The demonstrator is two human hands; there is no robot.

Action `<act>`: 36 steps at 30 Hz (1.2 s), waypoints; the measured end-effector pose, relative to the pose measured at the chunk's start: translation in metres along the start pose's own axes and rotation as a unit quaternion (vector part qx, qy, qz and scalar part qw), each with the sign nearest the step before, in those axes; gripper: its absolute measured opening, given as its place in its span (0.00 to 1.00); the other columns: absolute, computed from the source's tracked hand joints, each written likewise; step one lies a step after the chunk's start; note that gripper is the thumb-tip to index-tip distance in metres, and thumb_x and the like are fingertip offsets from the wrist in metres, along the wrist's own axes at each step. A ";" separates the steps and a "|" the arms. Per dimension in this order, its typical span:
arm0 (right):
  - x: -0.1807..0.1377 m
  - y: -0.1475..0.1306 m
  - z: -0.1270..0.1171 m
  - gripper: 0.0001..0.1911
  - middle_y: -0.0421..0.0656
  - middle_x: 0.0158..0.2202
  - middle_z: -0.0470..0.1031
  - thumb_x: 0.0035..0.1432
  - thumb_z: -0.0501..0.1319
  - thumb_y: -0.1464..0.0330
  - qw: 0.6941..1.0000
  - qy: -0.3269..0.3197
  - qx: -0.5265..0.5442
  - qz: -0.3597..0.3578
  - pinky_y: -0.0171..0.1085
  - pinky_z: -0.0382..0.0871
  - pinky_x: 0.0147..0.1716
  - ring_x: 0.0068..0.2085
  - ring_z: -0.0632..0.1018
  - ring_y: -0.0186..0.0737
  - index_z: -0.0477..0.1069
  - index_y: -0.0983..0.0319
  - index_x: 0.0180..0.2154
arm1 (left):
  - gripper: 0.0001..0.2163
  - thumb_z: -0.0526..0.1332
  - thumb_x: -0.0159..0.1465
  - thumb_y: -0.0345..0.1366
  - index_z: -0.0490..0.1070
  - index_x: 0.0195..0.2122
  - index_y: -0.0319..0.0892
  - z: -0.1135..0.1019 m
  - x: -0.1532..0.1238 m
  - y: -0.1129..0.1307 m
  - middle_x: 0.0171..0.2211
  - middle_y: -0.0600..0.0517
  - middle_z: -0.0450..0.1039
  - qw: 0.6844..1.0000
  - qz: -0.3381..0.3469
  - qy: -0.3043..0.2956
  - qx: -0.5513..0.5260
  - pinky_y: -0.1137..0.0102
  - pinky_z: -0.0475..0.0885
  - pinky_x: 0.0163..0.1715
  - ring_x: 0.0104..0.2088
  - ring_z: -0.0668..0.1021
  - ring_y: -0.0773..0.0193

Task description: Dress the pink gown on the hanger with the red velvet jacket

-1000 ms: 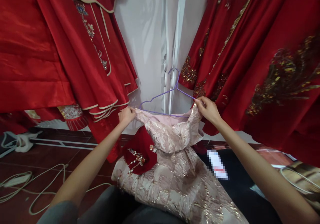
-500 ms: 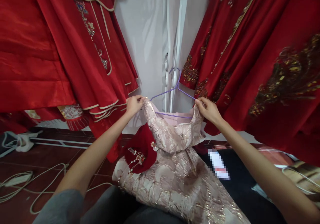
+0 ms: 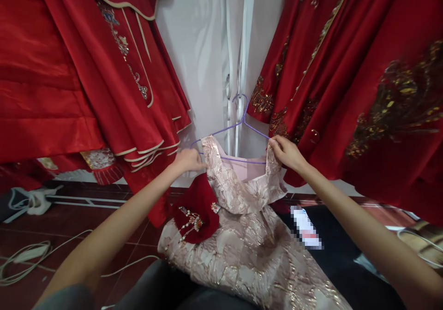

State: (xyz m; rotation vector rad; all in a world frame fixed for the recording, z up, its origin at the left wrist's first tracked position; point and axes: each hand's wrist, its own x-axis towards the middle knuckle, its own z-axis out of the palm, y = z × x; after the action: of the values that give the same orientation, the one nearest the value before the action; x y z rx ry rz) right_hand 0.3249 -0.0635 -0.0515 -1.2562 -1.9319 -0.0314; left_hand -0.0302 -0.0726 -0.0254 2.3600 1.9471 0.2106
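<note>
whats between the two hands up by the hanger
In the head view, between the left hand and right hand runs the purple hanger bar, with the pink brocade dress neckline draped over it.

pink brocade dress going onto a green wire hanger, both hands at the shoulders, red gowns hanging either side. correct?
Not quite: the hanger is purple, not green, as the head view shows. The rest holds: the left hand and right hand are at the shoulders of the pink brocade dress, with red gowns hanging on either side.
</note>
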 end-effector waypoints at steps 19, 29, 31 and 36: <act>0.002 -0.008 -0.014 0.19 0.37 0.23 0.65 0.63 0.47 0.54 0.998 -0.047 0.022 0.043 0.34 0.60 0.31 0.27 0.68 0.36 0.59 0.58 0.27 | 0.13 0.69 0.47 0.39 0.78 0.35 0.43 -0.030 0.068 -0.016 0.35 0.51 0.79 0.835 0.061 0.047 -0.544 0.65 0.69 0.45 0.36 0.78 0.61; 0.034 0.001 -0.021 0.26 0.44 0.26 0.76 0.60 0.50 0.49 0.907 -0.283 0.263 0.165 0.36 0.67 0.26 0.26 0.73 0.39 0.75 0.61 0.32 | 0.15 0.67 0.51 0.41 0.77 0.38 0.40 -0.057 0.069 0.052 0.39 0.52 0.78 0.777 0.179 0.139 -0.587 0.65 0.66 0.51 0.43 0.76 0.60; 0.043 0.002 -0.015 0.20 0.43 0.29 0.77 0.58 0.55 0.53 0.886 -0.327 0.283 0.166 0.34 0.67 0.24 0.25 0.73 0.38 0.76 0.59 0.38 | 0.15 0.68 0.50 0.41 0.77 0.38 0.40 -0.053 0.074 0.049 0.38 0.51 0.79 0.783 0.143 0.111 -0.596 0.65 0.67 0.50 0.43 0.77 0.60; 0.057 0.001 0.002 0.30 0.44 0.27 0.76 0.61 0.46 0.47 0.898 -0.340 0.246 0.129 0.36 0.70 0.27 0.25 0.73 0.38 0.78 0.59 0.42 | 0.17 0.68 0.49 0.41 0.77 0.40 0.40 -0.041 0.082 0.044 0.37 0.51 0.79 0.779 0.099 0.046 -0.617 0.64 0.70 0.48 0.40 0.78 0.60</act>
State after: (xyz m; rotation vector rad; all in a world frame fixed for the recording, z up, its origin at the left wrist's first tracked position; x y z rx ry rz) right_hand 0.3140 -0.0193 -0.0171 -1.2408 -2.1059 1.1001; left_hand 0.0214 -0.0014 0.0265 1.5589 0.9264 1.1875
